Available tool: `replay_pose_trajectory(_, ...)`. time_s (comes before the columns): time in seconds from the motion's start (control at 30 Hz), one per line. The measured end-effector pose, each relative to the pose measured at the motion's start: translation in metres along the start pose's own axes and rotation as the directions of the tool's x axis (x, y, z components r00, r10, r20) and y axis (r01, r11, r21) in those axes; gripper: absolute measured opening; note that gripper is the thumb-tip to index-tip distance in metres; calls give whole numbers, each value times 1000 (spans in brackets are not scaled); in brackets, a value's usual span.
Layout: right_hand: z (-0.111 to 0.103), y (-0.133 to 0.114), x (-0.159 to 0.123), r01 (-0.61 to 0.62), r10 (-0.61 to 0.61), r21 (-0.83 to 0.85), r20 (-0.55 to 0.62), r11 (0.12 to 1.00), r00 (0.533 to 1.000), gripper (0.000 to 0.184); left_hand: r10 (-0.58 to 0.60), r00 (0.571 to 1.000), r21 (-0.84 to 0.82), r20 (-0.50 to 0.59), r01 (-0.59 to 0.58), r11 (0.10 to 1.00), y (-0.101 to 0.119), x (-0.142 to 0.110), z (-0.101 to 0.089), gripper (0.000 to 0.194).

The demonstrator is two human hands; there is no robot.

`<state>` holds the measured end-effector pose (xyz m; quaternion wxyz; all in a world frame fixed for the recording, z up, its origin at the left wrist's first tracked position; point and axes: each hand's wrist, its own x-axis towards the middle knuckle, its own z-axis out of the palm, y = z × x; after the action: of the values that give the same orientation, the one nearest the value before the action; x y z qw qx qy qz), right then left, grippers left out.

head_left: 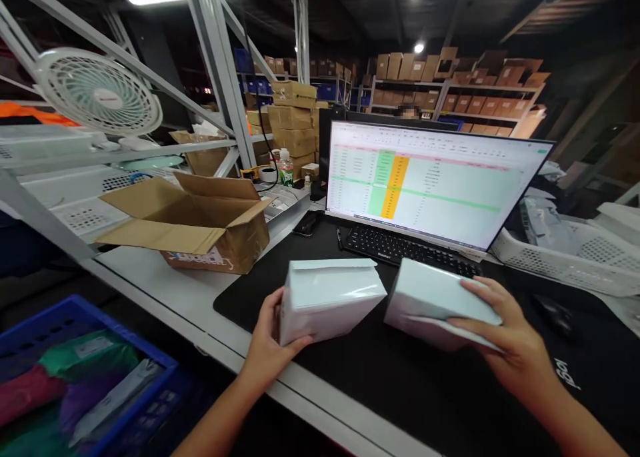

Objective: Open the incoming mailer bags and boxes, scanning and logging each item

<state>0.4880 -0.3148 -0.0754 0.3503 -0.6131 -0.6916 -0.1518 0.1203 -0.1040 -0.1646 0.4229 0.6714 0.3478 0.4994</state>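
Both hands full: my left hand (pixel 270 349) grips the left box (pixel 333 300), my right hand (pixel 513 327) grips the right box (pixel 440 290), both over the mat (pixel 370 384), can't tell if touching it. Right box hides some keyboard (pixel 390 244); screen (pixel 445 184) text's too tiny, crate (pixel 125 332) cut off.

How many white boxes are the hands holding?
2: one white box in the left hand, another white box in the right hand, both in front of the monitor.

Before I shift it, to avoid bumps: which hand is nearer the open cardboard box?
Left. The left hand, holding a white box, is right of the open cardboard box; the right hand, on a second white box, is farther right.
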Motion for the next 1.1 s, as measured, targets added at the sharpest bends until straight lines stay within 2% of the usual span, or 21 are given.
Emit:
replay_pose_trajectory(0.1, 4, 3, 4, 73, -65, -87, 87, 994, 994, 31, 69, 997, 107, 39, -73, 992, -15, -2, 1, 81)
replay_pose_trajectory(0.2, -4, 9, 2, 34, -15, -127, 149, 991, 989, 24, 228, 973, 163, 40, -231, 959, 0, 5, -7, 89)
replay_pose_trajectory(0.27, -11, 11, 2, -10, 30, -128, 155, 992, 988, 22, 418, 908, 212, 22, -413, 886, 22, 13, -12, 90)
replay_pose_trajectory(0.33, -16, 7, 4, -55, 70, -113, 132, 992, 989, 23, 578, 816, 263, 9, -560, 786, 44, 22, -14, 78)
replay_pose_trajectory(0.4, -21, -5, 10, -80, 85, -84, 53, 993, 995, 23, 641, 767, 305, 15, -614, 728, 58, 26, -13, 62)
replay_pose_trajectory(0.43, -23, -14, 14, -84, 84, -67, -1, 994, 996, 21, 643, 766, 330, 18, -611, 719, 63, 26, -13, 55)
replay_pose_trajectory(0.47, -25, -24, 17, -80, 77, -50, -47, 996, 996, 19, 629, 777, 364, 28, -594, 717, 65, 25, -13, 48)
replay_pose_trajectory(0.53, -24, -47, 26, -46, 46, -2, -101, 999, 994, 22, 560, 826, 442, 66, -528, 725, 66, 22, -14, 41)
replay_pose_trajectory(0.6, -17, -70, 35, 36, -28, 75, -107, 997, 994, 35, 456, 885, 489, 93, -440, 753, 67, 19, -18, 47)
replay_pose_trajectory(0.67, -6, -91, 47, 172, -156, 129, -119, 977, 980, 48, 339, 934, 487, 113, -350, 801, 68, 18, -23, 60)
replay_pose_trajectory(0.77, 17, -118, 70, 384, -364, 86, -186, 919, 913, 54, 183, 976, 446, 115, -216, 869, 77, 19, -29, 74)
replay_pose_trajectory(0.87, 41, -137, 100, 521, -510, -1, -208, 853, 835, 46, 79, 989, 385, 127, -123, 915, 88, 19, -33, 82)
replay_pose_trajectory(0.93, 59, -145, 121, 610, -605, -14, -143, 792, 783, 38, 49, 986, 340, 160, -102, 935, 94, 17, -34, 82)
replay_pose_trajectory(1.0, 75, -149, 141, 658, -659, -14, -3, 752, 753, 33, 44, 982, 322, 185, -103, 941, 96, 14, -35, 82)
replay_pose_trajectory(1.1, 90, -154, 166, 599, -576, 41, 331, 800, 747, 32, 40, 982, 340, 187, -103, 935, 91, 10, -37, 86)
